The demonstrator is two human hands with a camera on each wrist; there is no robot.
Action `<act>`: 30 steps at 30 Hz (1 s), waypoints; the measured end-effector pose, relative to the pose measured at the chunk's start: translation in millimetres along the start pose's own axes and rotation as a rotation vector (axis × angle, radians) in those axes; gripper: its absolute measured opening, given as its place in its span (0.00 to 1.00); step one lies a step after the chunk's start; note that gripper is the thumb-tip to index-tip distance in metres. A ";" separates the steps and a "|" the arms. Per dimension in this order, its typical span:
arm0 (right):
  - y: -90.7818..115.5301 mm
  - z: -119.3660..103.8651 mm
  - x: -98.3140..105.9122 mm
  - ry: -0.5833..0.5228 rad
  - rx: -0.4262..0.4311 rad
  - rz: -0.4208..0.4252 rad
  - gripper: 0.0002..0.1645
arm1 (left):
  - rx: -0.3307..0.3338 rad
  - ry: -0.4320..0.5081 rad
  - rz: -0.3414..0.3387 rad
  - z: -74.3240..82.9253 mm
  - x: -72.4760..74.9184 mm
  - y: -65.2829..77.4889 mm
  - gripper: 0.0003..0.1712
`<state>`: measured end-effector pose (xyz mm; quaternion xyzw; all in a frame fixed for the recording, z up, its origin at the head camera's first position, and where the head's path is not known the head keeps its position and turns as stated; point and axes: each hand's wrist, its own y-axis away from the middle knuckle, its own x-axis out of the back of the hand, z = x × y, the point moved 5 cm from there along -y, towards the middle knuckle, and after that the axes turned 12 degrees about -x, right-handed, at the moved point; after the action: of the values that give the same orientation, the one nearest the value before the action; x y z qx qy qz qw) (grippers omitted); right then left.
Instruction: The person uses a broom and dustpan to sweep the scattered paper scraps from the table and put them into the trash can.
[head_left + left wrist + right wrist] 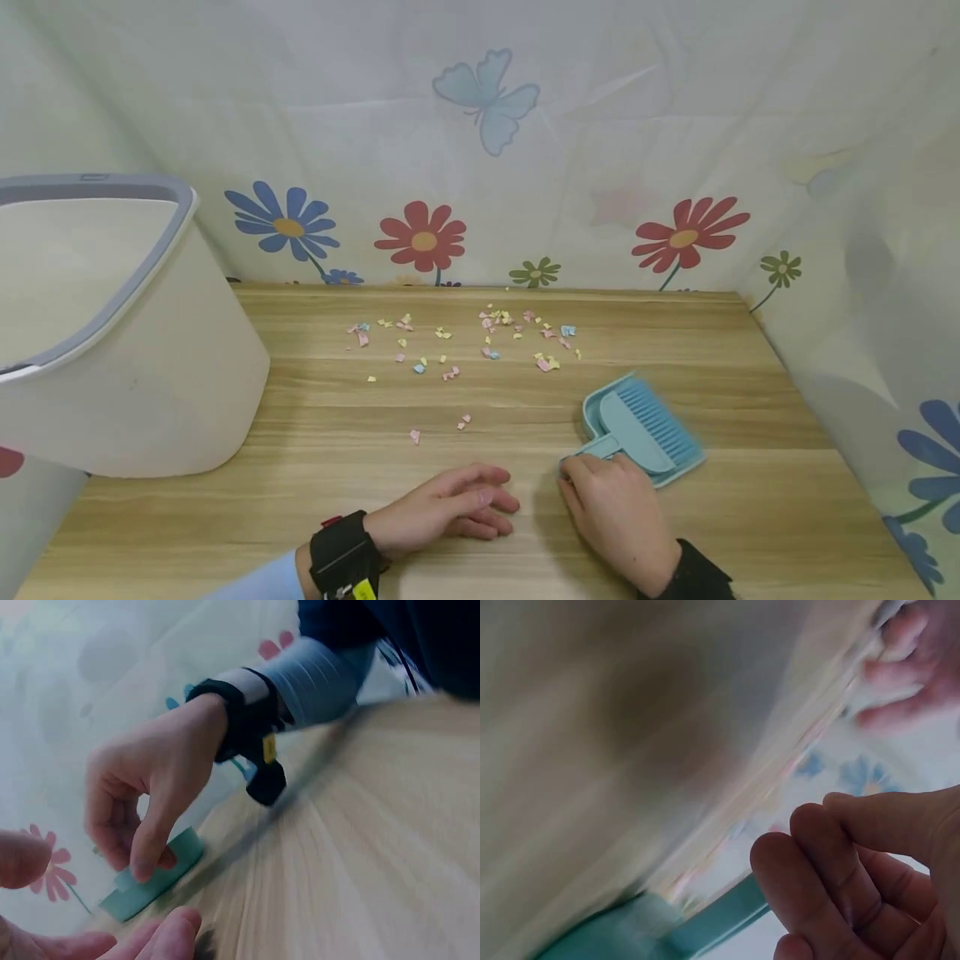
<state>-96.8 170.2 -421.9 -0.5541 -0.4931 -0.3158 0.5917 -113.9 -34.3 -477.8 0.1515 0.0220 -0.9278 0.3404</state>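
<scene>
My right hand (618,512) is curled at the handle end of a light blue hand brush (637,429) that lies in a matching dustpan (678,477). In the right wrist view the thumb (885,814) meets the bent fingers, while the teal handle (720,919) runs behind them; I cannot tell whether they grip it. The left wrist view shows that hand (154,776) over the dustpan set (146,889), thumb against it. To its left, my left hand (457,504) hovers low over the table, fingers loosely bent and holding nothing. Small pink, yellow and blue paper scraps (491,354) lie scattered farther back.
A large white bin (172,367) with a grey rim stands at the left of the wooden table (315,433). Behind and to the right hangs a white curtain (360,108) printed with flowers and a butterfly, meeting the table's back edge.
</scene>
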 end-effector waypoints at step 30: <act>-0.9 -75.2 -9.6 -0.333 0.434 -0.096 0.06 | -0.006 0.179 0.044 -17.6 3.0 -0.2 0.24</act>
<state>-83.1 95.6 -423.0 -0.4348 -0.6653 -0.1349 0.5917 -111.5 -33.6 -495.5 0.2331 0.0516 -0.9028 0.3576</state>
